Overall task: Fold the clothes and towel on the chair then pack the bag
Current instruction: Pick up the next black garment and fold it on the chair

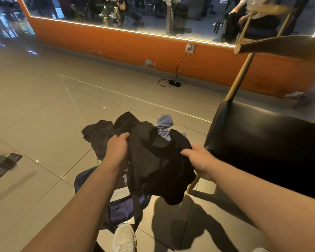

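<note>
A bundle of dark clothes hangs in the air between my hands, left of the chair. My left hand grips its left side and my right hand grips its right side. A blue-grey towel pokes up out of the bundle at the back. More dark cloth droops off to the left. The chair with a black padded seat and gold legs stands to the right, its seat bare. Under the bundle, a dark blue bag lies open on the floor.
My white shoe stands by the bag. A black charger and cable lie on the tiles by the orange wall with a mirror above. A dark object lies at the left edge.
</note>
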The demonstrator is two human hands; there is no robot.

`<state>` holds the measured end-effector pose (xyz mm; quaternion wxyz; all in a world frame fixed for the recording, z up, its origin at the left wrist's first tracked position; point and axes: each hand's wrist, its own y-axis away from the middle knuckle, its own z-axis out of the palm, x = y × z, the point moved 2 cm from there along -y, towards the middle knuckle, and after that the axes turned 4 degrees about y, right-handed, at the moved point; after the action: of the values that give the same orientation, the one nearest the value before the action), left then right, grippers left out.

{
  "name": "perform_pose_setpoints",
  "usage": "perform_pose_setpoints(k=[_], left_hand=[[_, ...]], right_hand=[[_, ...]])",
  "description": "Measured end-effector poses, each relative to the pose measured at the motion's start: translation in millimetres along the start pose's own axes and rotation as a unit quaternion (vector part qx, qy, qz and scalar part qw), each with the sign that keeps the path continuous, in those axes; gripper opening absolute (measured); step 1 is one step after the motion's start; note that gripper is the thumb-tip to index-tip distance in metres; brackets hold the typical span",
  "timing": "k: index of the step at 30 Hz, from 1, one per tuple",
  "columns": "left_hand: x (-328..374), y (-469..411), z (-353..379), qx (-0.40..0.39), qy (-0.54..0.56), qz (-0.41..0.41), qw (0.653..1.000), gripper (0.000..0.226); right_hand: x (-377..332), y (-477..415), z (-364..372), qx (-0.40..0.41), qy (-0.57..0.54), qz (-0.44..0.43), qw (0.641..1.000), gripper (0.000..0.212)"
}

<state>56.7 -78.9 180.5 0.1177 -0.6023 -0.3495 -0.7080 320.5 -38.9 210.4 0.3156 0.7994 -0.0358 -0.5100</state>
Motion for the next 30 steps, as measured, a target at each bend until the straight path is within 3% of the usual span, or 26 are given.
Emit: perform_pose_setpoints(k=[2,5,8,10,11,14,17,20,23,26,28,30], left_hand=[[0,5,-1,-0.002,0.025,-0.019,0.999,0.068],[2,19,5,-0.092,-0.004,-0.026,0.995,0.098],[2,39,15,-0.201,-0.128,0.049,0.970,0.096],[-1,48,25,-0.215,-0.194,0.096,0.952,0.095],[0,54,29,-0.205,-0.209,0.113,0.950,0.087],[8,57,27,-0.141,-0.239,0.163,0.947,0.025],[12,55,23,-0.111,-0.209,0.155,0.959,0.011],[16,53,20,-0.113,-0.152,0.110,0.976,0.012],[21,51,18,-0.113,-0.098,0.063,0.987,0.015],[17,46,17,-0.098,0.035,-0.036,0.994,0.017],[13,45,17,-0.083,0.109,-0.087,0.987,0.016],[10,45,16,-0.062,0.137,-0.117,0.982,0.015]], right_hand=[[-14,2,-4,0.000,-0.022,-0.021,1.000,0.012],[-37,4,-1,0.006,-0.039,-0.055,0.998,0.010],[-61,8,9,-0.002,-0.082,-0.073,0.994,0.013],[-75,12,16,-0.017,-0.106,-0.077,0.991,0.019],[-81,14,19,-0.034,-0.115,-0.077,0.990,0.020],[-88,16,20,-0.074,-0.150,-0.083,0.982,0.016],[-74,9,8,0.004,-0.165,-0.111,0.980,0.028],[-41,2,-4,0.071,0.012,-0.128,0.989,0.037],[1,-4,-4,-0.017,0.163,-0.084,0.983,0.057],[23,0,6,-0.085,0.157,-0.036,0.983,0.076],[28,2,13,-0.106,0.138,-0.041,0.984,0.071],[26,3,18,-0.099,0.106,-0.060,0.988,0.050]])
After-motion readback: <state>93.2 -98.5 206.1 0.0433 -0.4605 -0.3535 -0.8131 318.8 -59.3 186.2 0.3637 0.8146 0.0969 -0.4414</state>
